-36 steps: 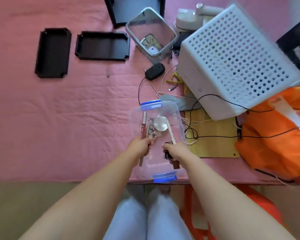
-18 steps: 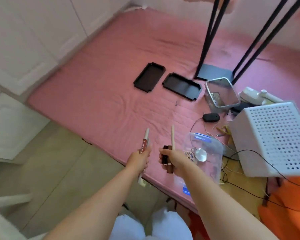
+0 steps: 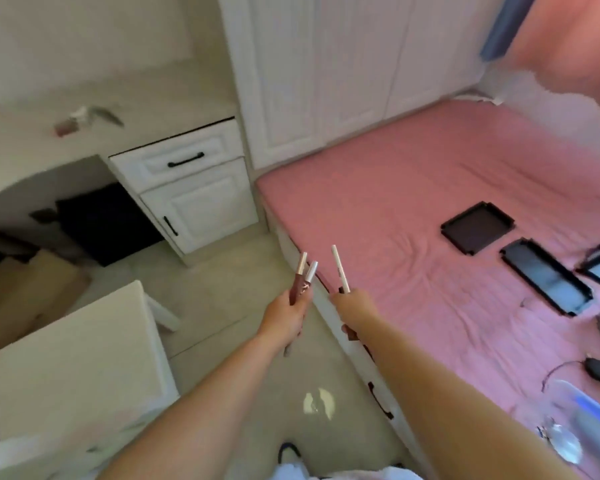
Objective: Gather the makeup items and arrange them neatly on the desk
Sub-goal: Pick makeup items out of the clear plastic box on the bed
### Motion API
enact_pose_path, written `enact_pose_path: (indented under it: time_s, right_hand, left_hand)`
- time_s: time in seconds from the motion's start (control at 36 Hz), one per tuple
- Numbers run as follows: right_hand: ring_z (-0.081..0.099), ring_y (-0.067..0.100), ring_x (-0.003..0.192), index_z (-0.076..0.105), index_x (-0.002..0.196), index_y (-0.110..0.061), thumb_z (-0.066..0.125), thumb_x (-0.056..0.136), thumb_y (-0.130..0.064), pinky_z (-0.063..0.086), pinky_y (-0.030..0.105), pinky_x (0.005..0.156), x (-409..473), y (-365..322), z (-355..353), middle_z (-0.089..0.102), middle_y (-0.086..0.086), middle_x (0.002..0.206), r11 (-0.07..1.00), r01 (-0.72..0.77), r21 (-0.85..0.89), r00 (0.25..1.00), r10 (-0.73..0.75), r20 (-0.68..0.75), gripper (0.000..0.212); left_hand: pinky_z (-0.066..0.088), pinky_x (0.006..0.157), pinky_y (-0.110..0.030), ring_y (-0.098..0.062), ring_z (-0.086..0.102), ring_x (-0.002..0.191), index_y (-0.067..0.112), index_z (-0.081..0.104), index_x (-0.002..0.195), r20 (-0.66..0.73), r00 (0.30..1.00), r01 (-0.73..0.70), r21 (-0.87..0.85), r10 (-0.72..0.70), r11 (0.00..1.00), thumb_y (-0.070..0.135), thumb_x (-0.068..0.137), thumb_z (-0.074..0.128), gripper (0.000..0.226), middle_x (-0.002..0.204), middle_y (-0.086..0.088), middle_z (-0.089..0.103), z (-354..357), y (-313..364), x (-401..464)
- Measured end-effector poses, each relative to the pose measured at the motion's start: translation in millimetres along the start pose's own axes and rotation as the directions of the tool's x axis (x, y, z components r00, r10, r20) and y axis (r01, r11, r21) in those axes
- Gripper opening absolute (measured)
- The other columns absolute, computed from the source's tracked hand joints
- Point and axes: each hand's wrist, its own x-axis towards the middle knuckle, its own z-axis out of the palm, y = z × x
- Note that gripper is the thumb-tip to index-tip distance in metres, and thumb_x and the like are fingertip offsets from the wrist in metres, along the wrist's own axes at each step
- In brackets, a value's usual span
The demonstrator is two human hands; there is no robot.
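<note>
Makeup sticks held above the floor

Two dark-red lip gloss tubes (image 3: 301,279) with silver caps are gripped by the left hand (image 3: 286,315); a slim white pencil (image 3: 340,274), tilted toward eleven o'clock, is clasped by the right hand (image 3: 355,310).

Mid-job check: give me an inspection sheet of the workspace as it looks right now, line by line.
Surface: white desk at upper left; blurred small items already on it.
Job's things: two lip gloss tubes in the left hand; white pencil and a dark item, mostly hidden, in the right hand.
Clutter: two black trays on the pink bed; clear container at lower right.
Fingers: both hands' curled round their items.
Cables: a thin one near the container.
Surroundings: white drawers, white stool, wardrobe doors.
</note>
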Motion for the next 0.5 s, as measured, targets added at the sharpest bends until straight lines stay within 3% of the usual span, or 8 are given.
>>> enact_pose_path:
  time_s: [0.11, 0.17, 0.22, 0.42, 0.5]
  right_hand:
    - [0.048, 0.018, 0.047, 0.051, 0.080, -0.019, 0.051, 0.087, -0.024, 0.035, 0.022, 0.039, 1.5, -50.3, 52.5, 0.049, 0.001, 0.062, 0.962, 0.199, -0.189, 0.980, -0.201, 0.012, 0.008]
    - [0.049, 0.018, 0.050, 0.054, 0.087, -0.019, 0.051, 0.086, -0.025, 0.034, 0.023, 0.040, 4.3, -77.0, 73.9, 0.051, 0.000, 0.064, 0.938, 0.250, -0.241, 0.968, -0.250, 0.031, 0.007]
    - [0.050, 0.017, 0.052, 0.059, 0.093, -0.016, 0.053, 0.087, -0.025, 0.035, 0.024, 0.041, 8.6, -103.1, 93.1, 0.051, 0.000, 0.064, 0.917, 0.290, -0.273, 0.956, -0.287, 0.050, 0.012]
    - [0.055, 0.028, 0.081, 0.060, 0.103, -0.011, 0.049, 0.087, -0.024, 0.043, 0.031, 0.065, 40.1, -181.9, 149.5, 0.059, 0.006, 0.089, 0.766, 0.436, -0.472, 0.887, -0.454, 0.081, 0.023]
    - [0.059, 0.032, 0.090, 0.059, 0.104, -0.013, 0.049, 0.088, -0.025, 0.048, 0.035, 0.072, 60.0, -220.5, 169.8, 0.061, 0.009, 0.098, 0.711, 0.478, -0.515, 0.859, -0.502, 0.105, 0.022]
  left_hand:
    - [0.042, 0.052, -0.024, -0.011, 0.053, 0.054, 0.024, 0.055, 0.084, -0.190, 0.981, -0.024, 0.040, 0.031, 0.999, 0.051, 0.084, 0.057, 0.027, 0.065, 0.007, 0.057, -67.3, -6.4, 12.9]
    - [0.036, 0.049, -0.012, -0.001, 0.052, 0.062, 0.027, 0.055, 0.087, -0.256, 0.965, -0.035, 0.083, 0.055, 0.996, 0.048, 0.082, 0.061, 0.023, 0.070, 0.013, 0.057, -97.8, -6.3, 20.5]
    - [0.033, 0.047, -0.010, 0.003, 0.051, 0.064, 0.029, 0.054, 0.089, -0.300, 0.952, -0.034, 0.085, 0.058, 0.996, 0.044, 0.082, 0.064, 0.019, 0.072, 0.015, 0.056, -124.8, -4.2, 28.3]
    - [0.048, 0.071, -0.033, -0.023, 0.061, 0.084, 0.020, 0.057, 0.103, -0.435, 0.900, 0.041, 0.139, 0.024, 0.989, 0.036, 0.083, 0.062, 0.026, 0.090, 0.000, 0.064, -203.0, 2.9, 69.9]
    - [0.046, 0.066, -0.032, -0.024, 0.059, 0.082, 0.021, 0.055, 0.109, -0.483, 0.875, 0.082, 0.215, 0.033, 0.973, 0.036, 0.085, 0.058, 0.029, 0.093, -0.001, 0.063, -236.1, 7.4, 98.8]
